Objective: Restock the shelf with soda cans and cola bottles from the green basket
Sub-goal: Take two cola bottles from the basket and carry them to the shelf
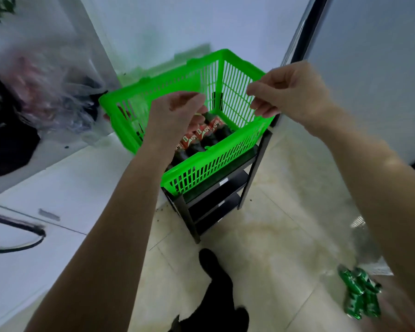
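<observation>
The green basket (216,164) sits tilted on top of a black shelf rack (247,180). Several cola bottles (203,137) with red labels lie inside it. My left hand (175,111) hovers over the basket's inside, just above the bottles, with fingers loosely curled and nothing in it. My right hand (290,94) hangs by the basket's right rim, thumb and fingers apart, holding nothing. The lower shelves of the rack look dark and bare. A cluster of green soda cans (359,293) lies on the tiled floor at the lower right.
A white counter (58,200) runs along the left with a clear plastic bag (58,99) and a black bag (7,144) on it. My black-socked foot (216,271) stands on the floor before the rack. White walls close in behind.
</observation>
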